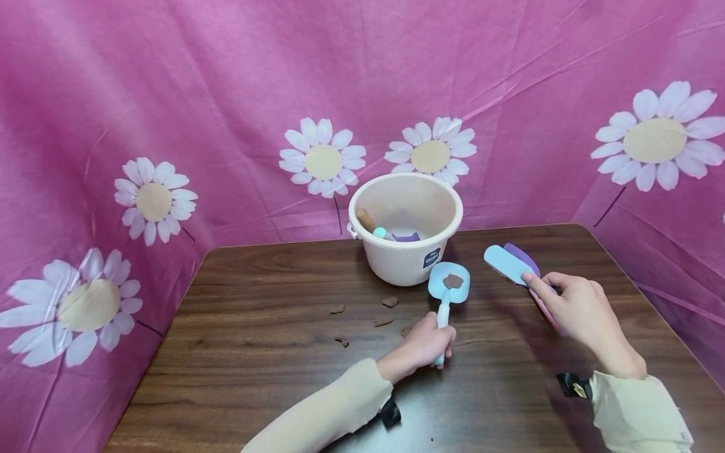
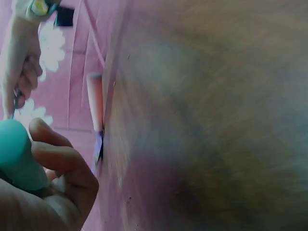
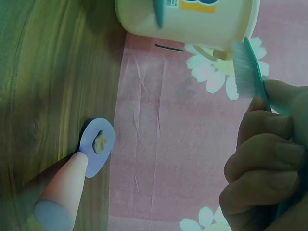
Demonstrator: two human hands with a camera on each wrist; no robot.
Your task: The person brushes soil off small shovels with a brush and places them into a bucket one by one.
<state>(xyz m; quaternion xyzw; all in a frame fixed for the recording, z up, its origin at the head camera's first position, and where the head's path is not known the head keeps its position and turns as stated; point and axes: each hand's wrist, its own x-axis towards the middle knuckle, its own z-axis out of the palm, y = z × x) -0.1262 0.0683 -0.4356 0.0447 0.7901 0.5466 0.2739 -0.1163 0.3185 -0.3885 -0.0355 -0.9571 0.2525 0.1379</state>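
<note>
My left hand (image 1: 423,343) grips the pale handle of a light-blue toy shovel (image 1: 461,290). A brown patch shows mid-blade; I cannot tell whether it is a flake or a cut-out. In the left wrist view the turquoise handle end (image 2: 14,147) pokes out of the curled fingers. A light-blue brush (image 1: 504,263) is held in my right hand (image 1: 583,308), its white bristles (image 3: 244,72) visible in the right wrist view. Under and behind the brush lies a purple trowel (image 1: 523,255) with a pink handle (image 3: 65,192). Several brown flakes (image 1: 383,321) lie left of the shovel.
A cream bucket (image 1: 376,258) stands at the back of the wooden table (image 1: 255,352), just behind the shovel. Inside it are a brown handle (image 1: 365,220), a turquoise-tipped piece (image 1: 381,233) and something purple (image 1: 406,238). A pink flowered cloth (image 1: 238,126) hangs around the table.
</note>
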